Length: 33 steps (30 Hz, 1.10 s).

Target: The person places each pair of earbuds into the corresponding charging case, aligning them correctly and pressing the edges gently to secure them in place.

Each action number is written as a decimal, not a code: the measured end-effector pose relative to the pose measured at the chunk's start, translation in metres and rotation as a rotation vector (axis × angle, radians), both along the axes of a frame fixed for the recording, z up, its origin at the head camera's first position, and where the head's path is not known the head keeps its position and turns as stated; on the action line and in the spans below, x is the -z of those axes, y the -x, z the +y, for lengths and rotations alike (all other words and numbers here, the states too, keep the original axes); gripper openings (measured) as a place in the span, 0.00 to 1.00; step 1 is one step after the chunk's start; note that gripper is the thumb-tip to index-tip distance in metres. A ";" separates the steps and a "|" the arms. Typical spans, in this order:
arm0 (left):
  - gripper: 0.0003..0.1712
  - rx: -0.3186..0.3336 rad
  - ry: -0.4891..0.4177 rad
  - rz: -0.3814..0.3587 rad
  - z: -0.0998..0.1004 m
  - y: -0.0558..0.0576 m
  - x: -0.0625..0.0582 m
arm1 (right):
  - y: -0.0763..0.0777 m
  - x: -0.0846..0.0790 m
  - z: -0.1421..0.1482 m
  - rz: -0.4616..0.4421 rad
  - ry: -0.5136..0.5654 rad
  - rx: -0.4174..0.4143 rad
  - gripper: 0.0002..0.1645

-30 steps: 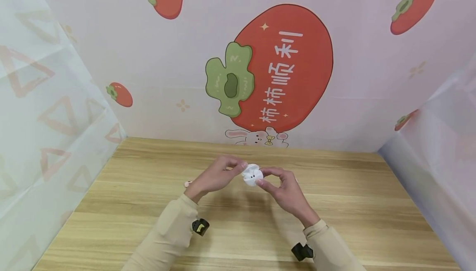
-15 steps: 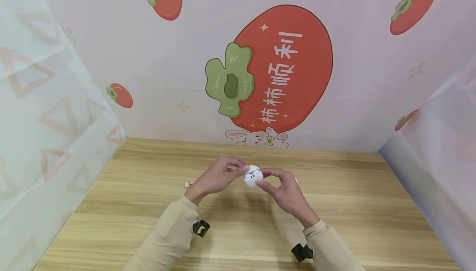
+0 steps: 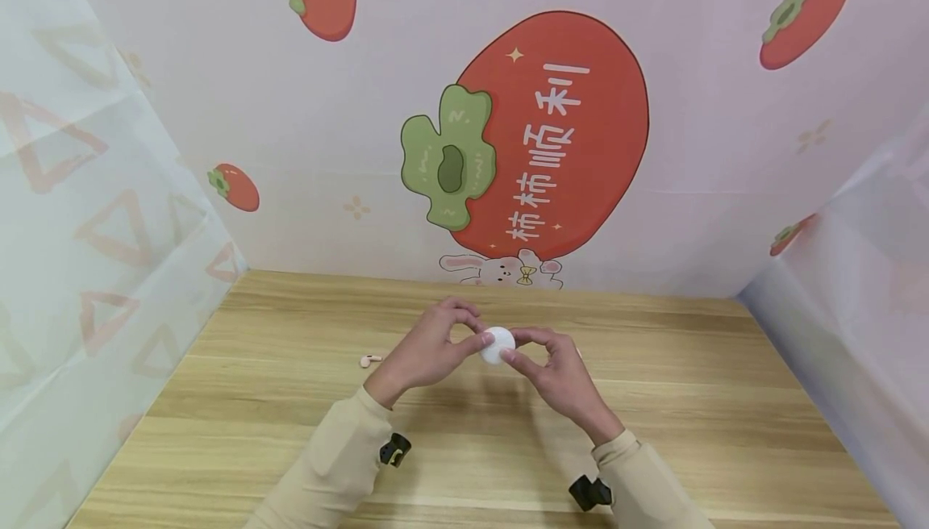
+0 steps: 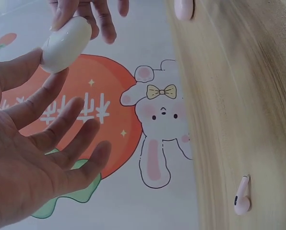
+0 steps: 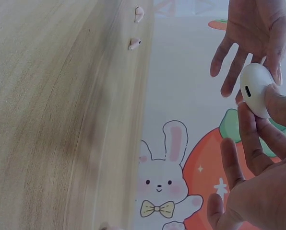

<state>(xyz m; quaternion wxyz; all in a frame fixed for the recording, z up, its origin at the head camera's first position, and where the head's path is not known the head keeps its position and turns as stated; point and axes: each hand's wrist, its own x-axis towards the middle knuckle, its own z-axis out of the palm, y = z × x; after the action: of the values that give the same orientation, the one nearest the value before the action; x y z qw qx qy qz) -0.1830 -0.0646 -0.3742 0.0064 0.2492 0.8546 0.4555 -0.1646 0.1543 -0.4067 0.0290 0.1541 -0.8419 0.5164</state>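
A small rounded white earbud case (image 3: 498, 345), its lid down, is held above the table between both hands. My left hand (image 3: 433, 345) pinches one side with thumb and index finger; its other fingers are spread in the left wrist view. On the opposite side, my right hand (image 3: 553, 368) grips the case between thumb and fingers. A dark slot shows on the case (image 5: 256, 90) in the right wrist view. One pink earbud (image 3: 371, 360) lies on the table left of my left hand. Two pink earbuds, a farther one (image 5: 139, 14) and a nearer one (image 5: 134, 43), appear in the right wrist view.
The wooden table (image 3: 689, 400) meets a printed backdrop (image 3: 327, 126) along its back edge, with sheets at both sides. A pink rounded object (image 4: 184, 8), partly cut off, lies on the table at the top of the left wrist view.
The case's lid has swung from raised to down, with my left thumb now on it. My left hand has shifted slightly right, showing more of the pink earbud; the right hand stays put.
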 end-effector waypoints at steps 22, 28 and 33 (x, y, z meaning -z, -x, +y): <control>0.22 -0.107 0.124 0.078 -0.015 -0.007 0.001 | 0.008 0.000 0.022 -0.030 -0.057 0.118 0.17; 0.24 -0.160 0.158 0.098 -0.031 -0.006 0.005 | 0.016 0.005 0.044 -0.055 -0.087 0.179 0.20; 0.25 -0.206 0.197 0.148 -0.045 -0.003 0.012 | 0.019 0.007 0.065 -0.077 -0.136 0.231 0.22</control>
<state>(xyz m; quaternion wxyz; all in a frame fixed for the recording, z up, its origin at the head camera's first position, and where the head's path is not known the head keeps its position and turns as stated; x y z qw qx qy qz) -0.1796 -0.1095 -0.3859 -0.0789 0.1913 0.9144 0.3480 -0.1833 0.2192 -0.4139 0.0456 0.0379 -0.8875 0.4569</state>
